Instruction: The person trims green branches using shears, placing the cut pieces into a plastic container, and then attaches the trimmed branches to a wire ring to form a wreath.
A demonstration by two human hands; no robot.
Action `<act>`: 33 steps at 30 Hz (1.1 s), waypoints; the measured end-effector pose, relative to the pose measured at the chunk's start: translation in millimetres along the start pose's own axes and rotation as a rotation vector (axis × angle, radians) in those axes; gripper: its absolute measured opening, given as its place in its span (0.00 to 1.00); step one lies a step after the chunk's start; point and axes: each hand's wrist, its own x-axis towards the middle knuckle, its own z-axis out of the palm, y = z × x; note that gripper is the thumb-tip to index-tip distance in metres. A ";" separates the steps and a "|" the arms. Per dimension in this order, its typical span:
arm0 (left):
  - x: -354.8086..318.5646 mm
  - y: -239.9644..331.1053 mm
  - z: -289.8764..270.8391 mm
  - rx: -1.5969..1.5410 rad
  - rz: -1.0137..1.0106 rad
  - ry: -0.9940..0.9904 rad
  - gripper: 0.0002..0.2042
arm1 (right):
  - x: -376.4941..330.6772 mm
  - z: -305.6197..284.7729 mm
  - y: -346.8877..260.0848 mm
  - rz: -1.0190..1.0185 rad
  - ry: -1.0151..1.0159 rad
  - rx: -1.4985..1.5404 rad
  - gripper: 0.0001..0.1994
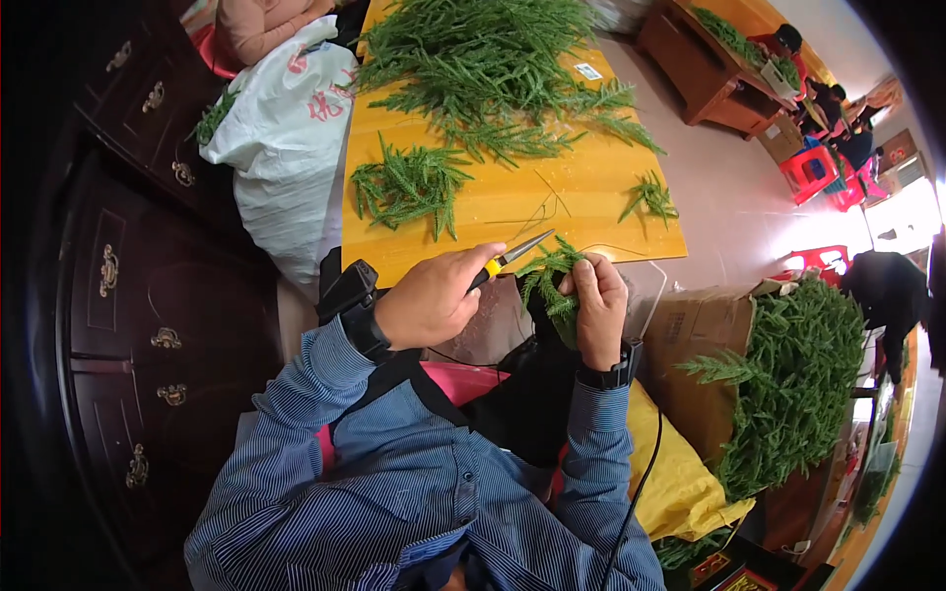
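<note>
My left hand [429, 298] is closed around needle-nose pliers [526, 246] with a yellow and black handle; their tip points right, close to a green sprig. Between thumb and fingers, my right hand [599, 303] pinches that green artificial-looking sprig [548, 280], just off the near edge of the yellow table [503, 202]. Beyond the hands lies a small heap of short sprigs [412, 187] on the left, and a few loose ones [650, 197] on the right. Thin wire-like strands [545, 209] rest between them. A large pile of green branches [483, 69] covers the table's far part.
A white sack [286, 148] stands left of the table, by a seated person [258, 30]. Dark cabinets [148, 325] line the left. To my right are a cardboard box [690, 335] full of greenery [798, 374] and a yellow bag [675, 473]. Other people sit far right.
</note>
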 end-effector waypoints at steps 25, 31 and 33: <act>6.6 -3.0 26.7 0.424 0.094 0.069 0.26 | 1.8 -3.7 -3.9 0.188 -0.077 0.229 0.09; 2.7 3.2 29.9 0.298 -0.066 0.067 0.27 | -3.0 0.4 -4.6 0.318 -0.169 0.262 0.10; 2.1 4.8 29.4 0.282 -0.107 0.039 0.27 | -1.3 -5.3 -4.1 0.323 -0.152 0.257 0.10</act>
